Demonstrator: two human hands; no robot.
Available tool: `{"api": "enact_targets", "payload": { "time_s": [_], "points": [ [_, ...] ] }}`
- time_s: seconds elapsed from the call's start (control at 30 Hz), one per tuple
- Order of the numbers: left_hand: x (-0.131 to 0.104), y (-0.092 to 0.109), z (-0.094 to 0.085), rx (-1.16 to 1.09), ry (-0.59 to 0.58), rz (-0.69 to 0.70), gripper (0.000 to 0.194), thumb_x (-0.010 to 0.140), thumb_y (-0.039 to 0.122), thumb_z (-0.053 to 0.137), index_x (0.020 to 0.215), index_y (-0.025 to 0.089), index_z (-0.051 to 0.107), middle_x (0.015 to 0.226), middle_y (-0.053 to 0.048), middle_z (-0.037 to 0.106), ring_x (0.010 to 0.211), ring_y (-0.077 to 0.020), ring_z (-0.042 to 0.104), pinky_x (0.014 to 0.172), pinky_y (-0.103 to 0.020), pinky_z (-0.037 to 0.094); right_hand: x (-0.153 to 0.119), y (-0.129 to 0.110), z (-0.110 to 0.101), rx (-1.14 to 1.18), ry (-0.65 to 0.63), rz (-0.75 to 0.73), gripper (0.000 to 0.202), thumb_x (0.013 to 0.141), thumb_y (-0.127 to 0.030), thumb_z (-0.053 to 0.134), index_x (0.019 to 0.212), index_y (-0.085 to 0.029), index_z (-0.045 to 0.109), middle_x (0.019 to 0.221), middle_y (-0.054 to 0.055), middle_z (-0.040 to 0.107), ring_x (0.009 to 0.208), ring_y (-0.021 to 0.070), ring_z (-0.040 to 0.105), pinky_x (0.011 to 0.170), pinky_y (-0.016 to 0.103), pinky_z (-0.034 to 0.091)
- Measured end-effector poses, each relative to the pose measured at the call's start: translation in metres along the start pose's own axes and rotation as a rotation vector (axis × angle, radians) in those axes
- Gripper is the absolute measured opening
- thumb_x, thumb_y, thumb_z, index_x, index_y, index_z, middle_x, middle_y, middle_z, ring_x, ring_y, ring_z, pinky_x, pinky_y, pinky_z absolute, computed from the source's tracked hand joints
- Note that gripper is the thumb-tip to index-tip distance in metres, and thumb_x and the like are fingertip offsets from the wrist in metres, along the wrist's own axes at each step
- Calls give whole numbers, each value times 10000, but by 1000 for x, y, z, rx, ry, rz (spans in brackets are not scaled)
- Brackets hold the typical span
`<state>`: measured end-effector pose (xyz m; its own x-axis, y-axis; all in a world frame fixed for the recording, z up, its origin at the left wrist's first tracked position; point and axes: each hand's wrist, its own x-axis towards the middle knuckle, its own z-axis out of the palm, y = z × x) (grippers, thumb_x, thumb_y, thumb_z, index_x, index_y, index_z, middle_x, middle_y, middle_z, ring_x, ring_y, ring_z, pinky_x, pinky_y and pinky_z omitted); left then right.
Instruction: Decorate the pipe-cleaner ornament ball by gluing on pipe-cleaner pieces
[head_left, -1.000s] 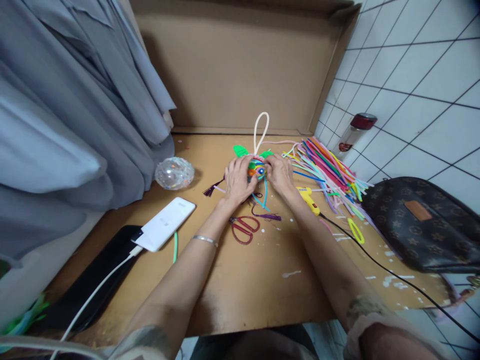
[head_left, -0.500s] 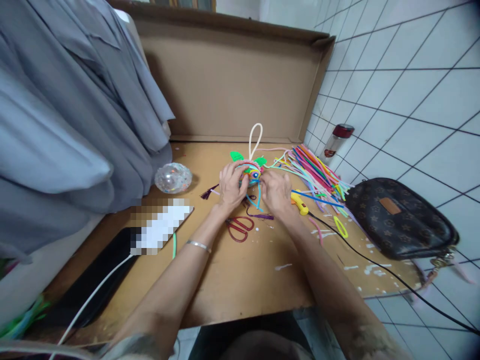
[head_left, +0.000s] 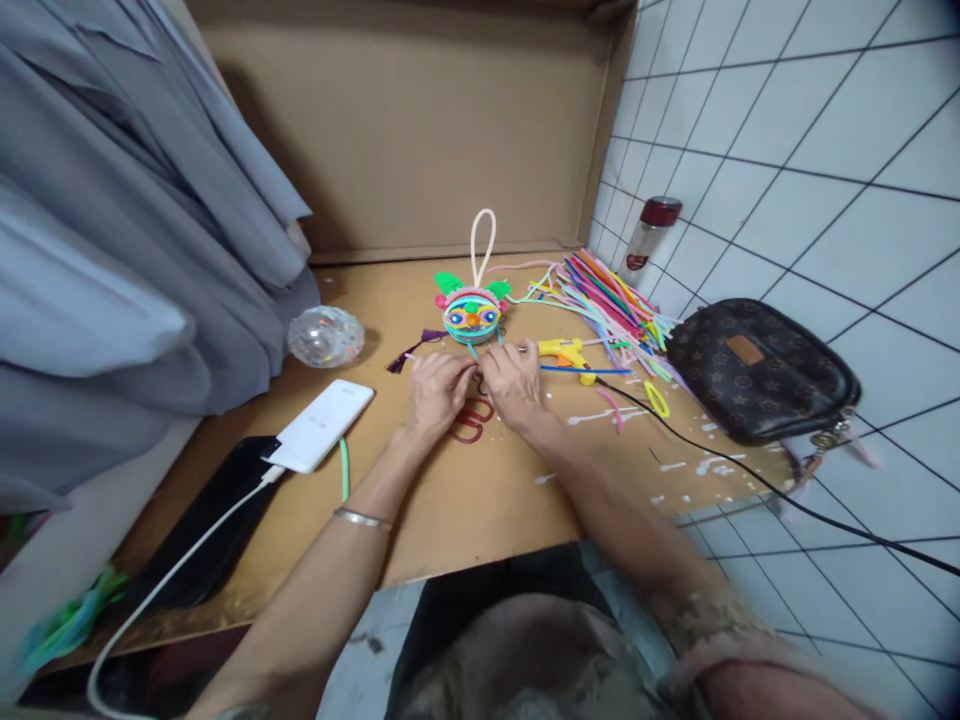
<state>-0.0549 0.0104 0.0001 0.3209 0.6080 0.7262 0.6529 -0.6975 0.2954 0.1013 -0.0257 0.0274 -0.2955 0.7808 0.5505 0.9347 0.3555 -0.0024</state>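
A colourful round figure [head_left: 471, 318] with green ears, two eyes and a cream loop [head_left: 483, 246] on top sits on the wooden table [head_left: 442, 520]. Blue strands hang from its underside toward my hands. Just below it, my left hand [head_left: 439, 392] and my right hand [head_left: 514, 382] meet, fingers pinched near the strand ends. What exactly lies between the fingertips is too small to make out. Red-handled scissors [head_left: 474, 420] lie partly hidden beneath my hands. A dark purple tassel [head_left: 409, 352] rests left of the figure.
Right of my hands are a yellow glue gun [head_left: 566, 354] with a black cord, a bundle of coloured pipe cleaners [head_left: 611, 300], a brown bag [head_left: 765, 370] and a bottle [head_left: 651, 238]. Leftward are a clear ball [head_left: 326, 337], a white power bank [head_left: 322, 425] and grey cloth [head_left: 150, 200].
Both hands have left the figure's face and come together below it, so the whole face now shows. The camera view has shifted, and the scissors are more covered.
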Motion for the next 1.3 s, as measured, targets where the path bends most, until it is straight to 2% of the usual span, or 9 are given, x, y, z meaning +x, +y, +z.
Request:
{"api": "enact_targets", "payload": {
  "time_s": [0.17, 0.27, 0.33, 0.47, 0.6, 0.73, 0.83, 1.0, 1.3],
  "points": [
    [4, 4, -3, -45, -9, -69, 322, 969, 412, 504, 887, 220, 749, 846, -91, 753, 822, -236, 654, 795, -388, 457, -3, -1, -6, 54, 55, -20, 401, 1061, -203, 316, 1059, -187, 717, 1100, 135, 735, 1080, 244, 586, 1059, 470, 352],
    [6, 2, -10, -150, 102, -186, 276, 926, 413, 555, 831, 215, 723, 844, -80, 747, 827, -227, 649, 833, -384, 476, -5, -9, -14, 117, 81, -41, 412, 1054, -225, 313, 1152, -200, 712, 1216, 160, 718, 1159, 266, 584, 1049, 479, 368],
    [7, -4, -15, -284, 231, -351, 252, 902, 412, 583, 829, 208, 712, 840, -62, 740, 815, -203, 643, 826, -349, 488, -6, -18, -18, 145, -14, -83, 387, 1041, -225, 342, 1136, -183, 714, 1176, 174, 722, 1108, 269, 605, 987, 441, 407],
    [9, -19, -21, -601, 423, -681, 202, 821, 381, 653, 795, 185, 692, 761, -19, 705, 732, -152, 604, 741, -273, 483, -8, -36, -19, 136, -399, -108, 280, 991, -245, 482, 1081, -121, 717, 1097, 181, 721, 1019, 269, 638, 874, 363, 467],
    [12, -28, -22, -774, 464, -789, 192, 768, 367, 700, 743, 177, 679, 734, -10, 694, 719, -134, 596, 745, -256, 482, -9, -40, -15, 161, -570, -73, 274, 942, -123, 502, 1128, -129, 703, 1120, 163, 722, 1027, 244, 668, 846, 320, 494],
    [14, -28, -22, -896, 435, -826, 229, 724, 393, 744, 709, 175, 674, 693, -3, 677, 636, -107, 540, 671, -240, 451, -7, -25, -8, 376, -443, 87, 272, 853, -168, 614, 1106, -159, 712, 1051, 125, 737, 945, 232, 678, 818, 327, 514],
    [16, -27, -23, -1016, 382, -860, 274, 691, 422, 776, 695, 175, 658, 660, 8, 653, 583, -86, 500, 608, -226, 412, -4, -8, -2, 796, -283, 353, 401, 775, -241, 659, 1168, -178, 702, 888, 46, 695, 752, 177, 644, 686, 302, 518],
    [15, -25, -28, -1227, 190, -900, 306, 635, 383, 833, 726, 169, 634, 674, 13, 659, 571, -69, 532, 571, -202, 412, 2, 6, -1, 1432, -308, 600, 606, 566, -390, 829, 1123, -186, 706, 756, -42, 586, 591, 95, 522, 550, 247, 437],
    [10, -33, -32, -1312, -134, -885, 246, 616, 305, 845, 709, 153, 677, 671, -17, 691, 620, -99, 611, 654, -236, 481, 4, -8, -10, 1380, -362, 565, 557, 505, -466, 901, 944, -197, 689, 697, -55, 559, 641, 100, 510, 578, 240, 421]
  ]
}}
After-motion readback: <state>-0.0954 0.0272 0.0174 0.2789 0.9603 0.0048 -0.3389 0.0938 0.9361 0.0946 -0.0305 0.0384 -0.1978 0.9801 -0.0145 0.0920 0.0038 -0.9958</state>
